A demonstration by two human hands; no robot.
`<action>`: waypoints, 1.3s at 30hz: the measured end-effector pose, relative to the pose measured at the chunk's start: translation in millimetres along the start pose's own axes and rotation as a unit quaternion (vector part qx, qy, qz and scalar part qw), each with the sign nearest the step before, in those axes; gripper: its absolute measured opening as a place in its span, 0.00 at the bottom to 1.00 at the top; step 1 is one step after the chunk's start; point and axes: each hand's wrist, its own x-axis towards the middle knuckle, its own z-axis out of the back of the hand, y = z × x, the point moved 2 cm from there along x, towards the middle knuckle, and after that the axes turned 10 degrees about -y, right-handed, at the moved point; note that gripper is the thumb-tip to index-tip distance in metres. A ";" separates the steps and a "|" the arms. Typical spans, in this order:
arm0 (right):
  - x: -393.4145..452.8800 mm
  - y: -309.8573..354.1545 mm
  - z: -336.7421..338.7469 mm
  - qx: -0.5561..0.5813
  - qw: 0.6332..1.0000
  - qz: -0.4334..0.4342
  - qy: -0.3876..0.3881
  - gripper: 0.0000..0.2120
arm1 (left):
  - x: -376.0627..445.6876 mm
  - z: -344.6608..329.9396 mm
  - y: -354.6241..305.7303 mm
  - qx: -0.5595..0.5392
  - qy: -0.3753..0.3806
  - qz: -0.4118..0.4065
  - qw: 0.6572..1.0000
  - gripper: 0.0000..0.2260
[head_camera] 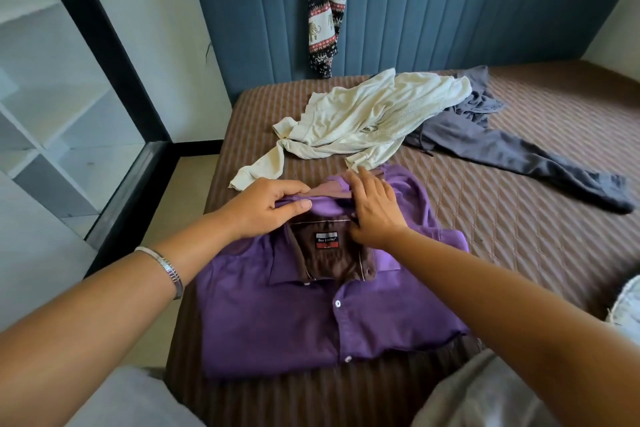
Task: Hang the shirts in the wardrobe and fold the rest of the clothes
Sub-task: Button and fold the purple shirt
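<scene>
A purple button shirt [294, 315] with a brown inner collar lies on the brown striped bed [519, 236], front side up. My left hand [266, 208] pinches the far edge of the purple shirt's collar between thumb and fingers. My right hand [374, 208] rests flat on the same collar edge, fingers spread, pressing the fabric. Behind it a cream long-sleeved top [367, 118] lies crumpled. Grey trousers [519, 149] stretch out to its right.
A patterned elephant-print garment [327, 3] hangs over the blue padded headboard [450, 3]. A glass-fronted white shelving unit [52, 107] with a black frame stands on the left, across a strip of floor. A pale cloth [627, 308] shows at the right edge.
</scene>
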 end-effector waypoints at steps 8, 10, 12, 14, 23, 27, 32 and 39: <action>22.0 -25.0 -10.2 -0.014 0.992 -0.088 0.089 0.38 | -19.4 13.4 1.0 0.009 -0.050 -0.004 0.999 0.15; 30.1 -30.1 -16.8 0.006 0.985 -0.138 0.101 0.33 | -15.4 16.3 18.2 0.030 -0.065 0.025 0.997 0.12; 39.1 -39.0 -23.5 0.009 0.980 -0.159 0.122 0.32 | -2.9 22.4 36.5 0.041 -0.067 0.068 0.995 0.08; 47.8 -52.1 -28.4 -0.006 0.981 -0.146 0.132 0.29 | 16.8 31.4 49.5 0.065 -0.047 0.097 0.992 0.09; 98.6 -94.6 -48.3 0.007 0.960 -0.104 0.259 0.24 | 111.6 43.1 101.0 0.234 -0.043 0.185 0.954 0.06; 112.4 -102.7 -65.5 0.069 0.956 -0.148 0.244 0.15 | 124.3 38.3 129.8 0.248 -0.185 0.251 0.917 0.06; 120.4 -89.0 -68.7 0.039 0.947 -0.106 0.302 0.12 | 118.4 23.1 160.4 0.194 -0.144 0.280 0.929 0.07; 134.0 -88.2 -13.8 0.140 0.975 -0.162 0.054 0.05 | 104.2 42.9 136.5 0.093 -0.204 0.245 0.943 0.09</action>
